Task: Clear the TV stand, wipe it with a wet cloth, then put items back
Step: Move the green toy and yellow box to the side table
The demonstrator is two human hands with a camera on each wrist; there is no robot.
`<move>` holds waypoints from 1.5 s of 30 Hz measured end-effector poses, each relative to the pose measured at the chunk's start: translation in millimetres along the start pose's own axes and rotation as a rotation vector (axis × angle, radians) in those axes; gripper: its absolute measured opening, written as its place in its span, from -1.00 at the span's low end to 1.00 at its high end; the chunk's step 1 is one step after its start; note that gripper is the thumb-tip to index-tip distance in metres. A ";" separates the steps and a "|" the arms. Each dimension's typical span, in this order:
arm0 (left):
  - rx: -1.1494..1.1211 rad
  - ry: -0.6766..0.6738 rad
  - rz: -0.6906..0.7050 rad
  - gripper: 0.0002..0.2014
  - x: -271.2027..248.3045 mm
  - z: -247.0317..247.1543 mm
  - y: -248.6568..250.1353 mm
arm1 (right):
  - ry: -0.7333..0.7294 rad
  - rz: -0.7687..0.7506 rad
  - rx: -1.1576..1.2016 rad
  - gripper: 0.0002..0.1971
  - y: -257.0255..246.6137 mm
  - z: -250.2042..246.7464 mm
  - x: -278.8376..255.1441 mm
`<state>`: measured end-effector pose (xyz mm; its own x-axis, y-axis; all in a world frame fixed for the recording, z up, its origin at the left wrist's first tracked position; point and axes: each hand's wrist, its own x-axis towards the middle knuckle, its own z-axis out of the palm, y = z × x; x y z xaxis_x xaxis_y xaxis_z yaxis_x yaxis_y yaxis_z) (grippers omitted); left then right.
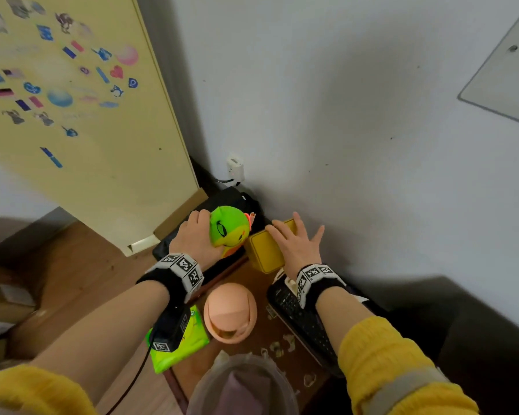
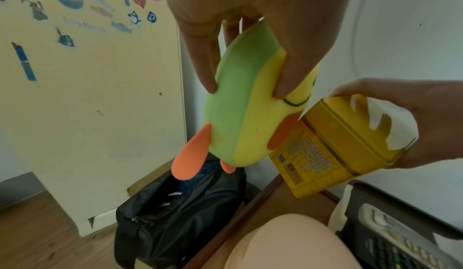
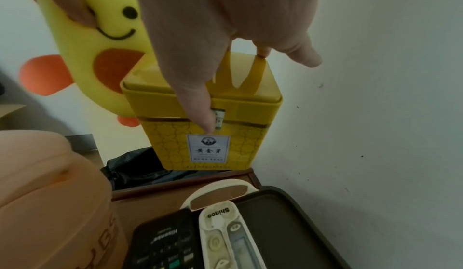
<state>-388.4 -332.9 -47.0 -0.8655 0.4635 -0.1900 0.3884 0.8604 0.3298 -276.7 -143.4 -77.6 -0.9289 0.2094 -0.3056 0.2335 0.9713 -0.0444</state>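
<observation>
The left hand [image 2: 250, 25] is pinching the plush [image 2: 240, 103] and the right hand [image 3: 225, 25] is gripping the tin [image 3: 208, 126] by its lid, both above the stand's [image 3: 155, 200] far end. The lid could be slipping loose, dropping the tin onto the remotes [image 3: 225, 237] below.

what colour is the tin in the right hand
Yellow, with a gold band under the lid and a white label; the tin shows best in the right wrist view.
</observation>
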 end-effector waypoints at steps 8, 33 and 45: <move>0.096 -0.148 0.005 -0.40 20.5 34.5 -9.1 | -0.084 0.070 0.057 -0.08 8.5 22.0 45.2; 0.230 -0.411 0.518 -0.49 42.0 78.6 -20.6 | -0.217 0.163 0.257 -0.07 15.5 72.4 46.1; 0.277 -0.608 0.425 -0.17 20.7 99.5 2.3 | 0.035 0.174 0.381 -0.21 20.2 79.8 -1.2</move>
<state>-374.0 -300.3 -142.2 -0.3315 0.7301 -0.5976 0.7810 0.5677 0.2603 -248.0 -133.0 -154.0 -0.8738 0.3766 -0.3076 0.4713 0.8115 -0.3455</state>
